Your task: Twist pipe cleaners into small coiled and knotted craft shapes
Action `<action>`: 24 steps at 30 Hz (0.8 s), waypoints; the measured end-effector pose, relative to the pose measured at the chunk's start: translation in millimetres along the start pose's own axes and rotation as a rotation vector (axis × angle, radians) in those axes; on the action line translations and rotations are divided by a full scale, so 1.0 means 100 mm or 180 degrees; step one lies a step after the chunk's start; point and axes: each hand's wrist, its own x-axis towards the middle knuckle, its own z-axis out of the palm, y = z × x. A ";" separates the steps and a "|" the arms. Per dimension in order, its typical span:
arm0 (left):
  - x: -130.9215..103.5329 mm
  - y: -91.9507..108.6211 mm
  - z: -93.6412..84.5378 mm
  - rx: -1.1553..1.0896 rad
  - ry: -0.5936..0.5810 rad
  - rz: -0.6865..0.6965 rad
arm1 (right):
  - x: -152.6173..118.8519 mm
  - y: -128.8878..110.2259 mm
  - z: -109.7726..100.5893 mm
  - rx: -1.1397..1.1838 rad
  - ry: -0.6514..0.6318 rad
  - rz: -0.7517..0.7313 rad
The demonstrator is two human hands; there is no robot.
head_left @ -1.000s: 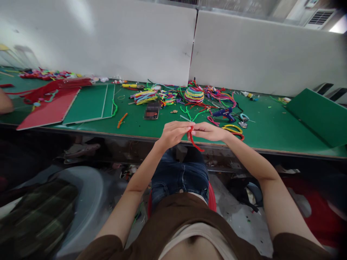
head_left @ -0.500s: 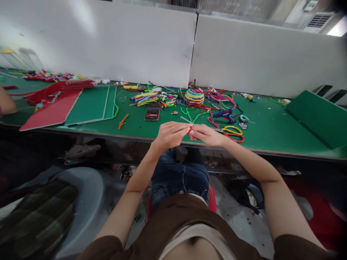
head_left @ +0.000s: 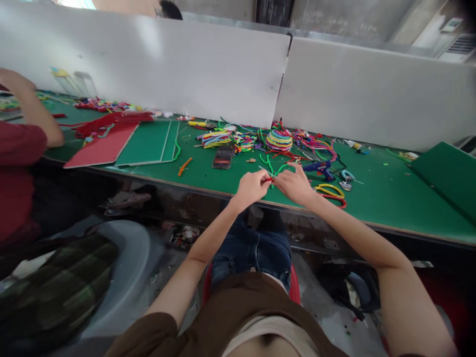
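Note:
Near the table's front edge, my left hand (head_left: 253,189) pinches a short bit of red pipe cleaner (head_left: 268,179) between thumb and fingertips. My right hand (head_left: 296,186) meets it from the right, fingertips closed at the red bit's other end, with a finger lifted above. Much of the red piece is covered by the fingers. Just behind the hands lie bent green pipe cleaners (head_left: 267,160). Close to my right wrist are scissors (head_left: 336,191) with yellow and red handles; their blades are hidden by the hand. A dark blue glue gun (head_left: 320,170) lies beyond.
Behind stand a striped yarn-like ball (head_left: 278,141), pipe cleaner bundles (head_left: 215,138) and a phone (head_left: 222,156). Red and green boards (head_left: 145,146) lie left, beside an orange twisted piece (head_left: 185,166). Another person's arm (head_left: 35,111) rests at far left. A white partition (head_left: 193,74) closes the back.
The view has turned left, so more of the other person shows. My hands have drawn slightly apart, and a finger of my right hand has lifted.

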 end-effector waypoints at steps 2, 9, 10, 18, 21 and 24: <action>0.01 -0.01 0.03 0.0155 0.0193 0.0213 | -0.01 0.03 0.02 0.1080 -0.0250 0.0354; 0.04 -0.10 0.11 -0.0081 0.1432 0.2398 | -0.16 0.06 -0.06 0.5200 -0.1233 0.0883; 0.05 -0.10 0.10 -0.0126 0.1517 0.2556 | -0.18 0.06 -0.05 0.5314 -0.1306 0.0832; 0.04 -0.05 0.03 0.0022 0.1342 0.2987 | -0.13 0.12 -0.06 0.4384 -0.1350 0.0739; 0.03 -0.09 -0.01 0.0194 0.1206 0.2732 | -0.10 0.06 -0.15 0.4063 -0.0937 0.0827; 0.03 -0.11 0.01 0.0299 0.1169 0.2349 | -0.09 0.01 -0.21 0.3130 -0.0289 0.0712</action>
